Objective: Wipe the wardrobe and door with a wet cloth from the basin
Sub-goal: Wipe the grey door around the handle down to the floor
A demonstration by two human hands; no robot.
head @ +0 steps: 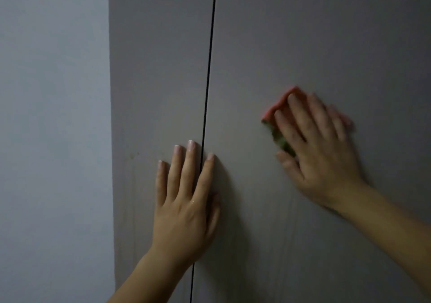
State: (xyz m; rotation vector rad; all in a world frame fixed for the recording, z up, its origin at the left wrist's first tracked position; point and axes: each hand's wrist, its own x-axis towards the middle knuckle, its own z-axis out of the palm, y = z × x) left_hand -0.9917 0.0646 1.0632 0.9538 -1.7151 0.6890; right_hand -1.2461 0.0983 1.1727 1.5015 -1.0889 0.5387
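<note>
Cloth (278, 100), pink with a green edge, looks soft, limp and light, so a flat palm should suit it better than a pinch. It lies under the straight, spread fingers of the right hand (319, 148), pressed against the wardrobe (326, 34). The left hand (184, 209) rests flat across the door seam (210, 69).

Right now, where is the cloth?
In the head view, the cloth is pressed under the right hand on the right wardrobe door, right of the dark gap.
</note>
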